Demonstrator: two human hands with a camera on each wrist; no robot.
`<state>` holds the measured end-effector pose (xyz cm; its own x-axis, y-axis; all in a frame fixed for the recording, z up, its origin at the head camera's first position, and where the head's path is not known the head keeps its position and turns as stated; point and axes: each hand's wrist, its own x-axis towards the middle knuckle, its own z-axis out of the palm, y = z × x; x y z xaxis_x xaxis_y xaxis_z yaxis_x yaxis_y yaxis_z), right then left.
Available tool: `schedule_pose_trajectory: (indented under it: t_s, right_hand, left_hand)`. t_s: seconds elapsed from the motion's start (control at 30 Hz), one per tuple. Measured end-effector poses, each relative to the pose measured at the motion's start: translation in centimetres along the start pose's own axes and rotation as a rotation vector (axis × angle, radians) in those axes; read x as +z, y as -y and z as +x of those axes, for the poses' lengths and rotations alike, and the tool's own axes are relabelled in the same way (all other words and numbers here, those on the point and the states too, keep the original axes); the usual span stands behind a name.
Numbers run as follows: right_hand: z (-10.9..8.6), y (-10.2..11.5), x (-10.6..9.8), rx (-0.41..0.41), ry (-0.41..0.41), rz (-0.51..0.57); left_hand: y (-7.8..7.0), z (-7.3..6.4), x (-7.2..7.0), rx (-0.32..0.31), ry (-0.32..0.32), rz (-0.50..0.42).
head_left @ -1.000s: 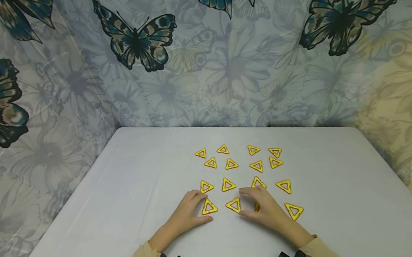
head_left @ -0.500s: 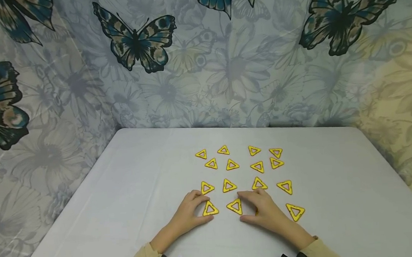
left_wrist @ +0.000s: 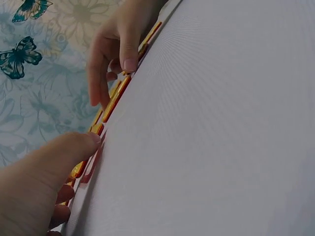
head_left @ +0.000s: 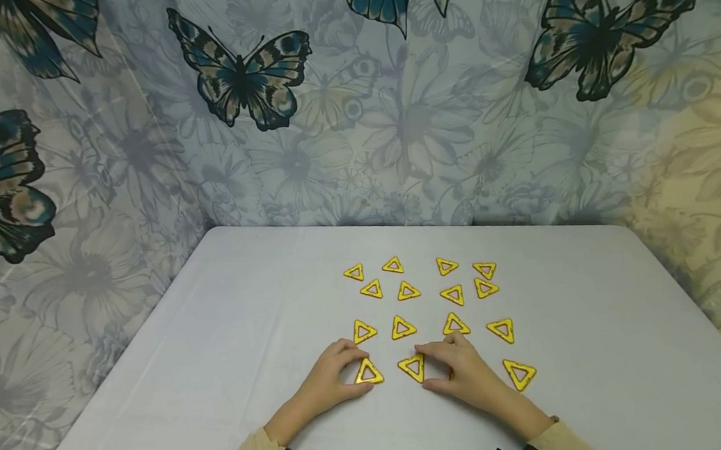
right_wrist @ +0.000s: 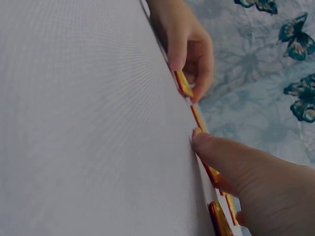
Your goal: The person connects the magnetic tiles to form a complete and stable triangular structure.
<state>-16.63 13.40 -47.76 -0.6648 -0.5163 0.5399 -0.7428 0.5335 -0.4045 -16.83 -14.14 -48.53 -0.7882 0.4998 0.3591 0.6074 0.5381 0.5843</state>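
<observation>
In the head view, flat yellow triangles with open centres lie in rows on the white table (head_left: pixel 189 376). My left hand (head_left: pixel 329 379) pinches a yellow triangle (head_left: pixel 367 381) of the nearest row, the thumb at its near side and a finger at its far corner. From the right wrist view, this triangle (right_wrist: pixel 183 84) looks slightly tilted at the fingertips. My right hand (head_left: pixel 468 374) pinches the right side of the neighbouring triangle (head_left: pixel 421 368) between thumb and forefinger. Under the right palm another triangle is mostly hidden. Both pieces show red edges in the wrist views.
Several more triangles stand in rows beyond the hands, among them one (head_left: pixel 404 335) in the second row. To the right of the right hand lies a single triangle (head_left: pixel 512 376). A butterfly-patterned cloth (head_left: pixel 393 146) hangs behind the table.
Thumb and fingers of both hands have drawn slightly closer around their triangles. The triangles keep their arrangement; the whole head view has shifted a little.
</observation>
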Motion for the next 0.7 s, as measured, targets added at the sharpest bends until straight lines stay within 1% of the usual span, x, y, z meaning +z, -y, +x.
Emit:
schedule_pose_trajectory:
  t_s: [0.13, 0.33, 0.5, 0.7]
  right_hand:
    - [0.07, 0.10, 0.13, 0.008, 0.002, 0.004]
    - [0.16, 0.44, 0.33, 0.038, 0.018, 0.004]
    - [0.21, 0.33, 0.34, 0.024, 0.000, -0.002]
    - [0.12, 0.17, 0.43, 0.016, -0.022, -0.051]
  left_hand:
    - [0.05, 0.08, 0.08, -0.001, 0.019, -0.025]
    - [0.04, -0.01, -0.03, 0.006, 0.027, -0.036]
    - [0.04, 0.00, -0.13, 0.011, 0.026, -0.046]
    - [-0.41, -0.05, -0.47, 0.027, 0.032, -0.042]
